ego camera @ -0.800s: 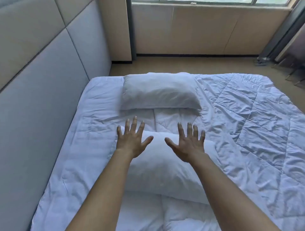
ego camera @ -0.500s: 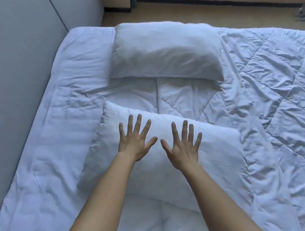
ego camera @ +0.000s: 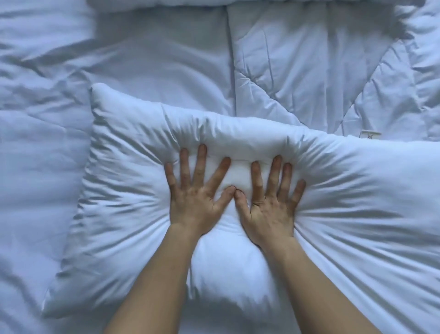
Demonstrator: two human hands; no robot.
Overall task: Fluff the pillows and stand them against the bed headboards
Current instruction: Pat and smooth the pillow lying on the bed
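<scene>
A white pillow (ego camera: 114, 190) lies flat on the bed in front of me, filling most of the view. My left hand (ego camera: 196, 190) and my right hand (ego camera: 271, 197) press down side by side on its middle, palms flat and fingers spread, thumbs touching. The pillow is dented under them, with creases fanning outward. Just the lower edge of a second white pillow (ego camera: 166, 2) shows at the top of the frame. The headboard is out of view.
A white quilted duvet (ego camera: 321, 71) covers the bed behind and to the right of the pillow, with a small fabric tag (ego camera: 370, 135) near the pillow's far edge. Rumpled white sheet (ego camera: 35, 143) lies to the left.
Both hands have come down from hovering above the near pillow and now press into its middle. The view has dropped closer; the headboard, window wall and most of the far pillow have left the frame.
</scene>
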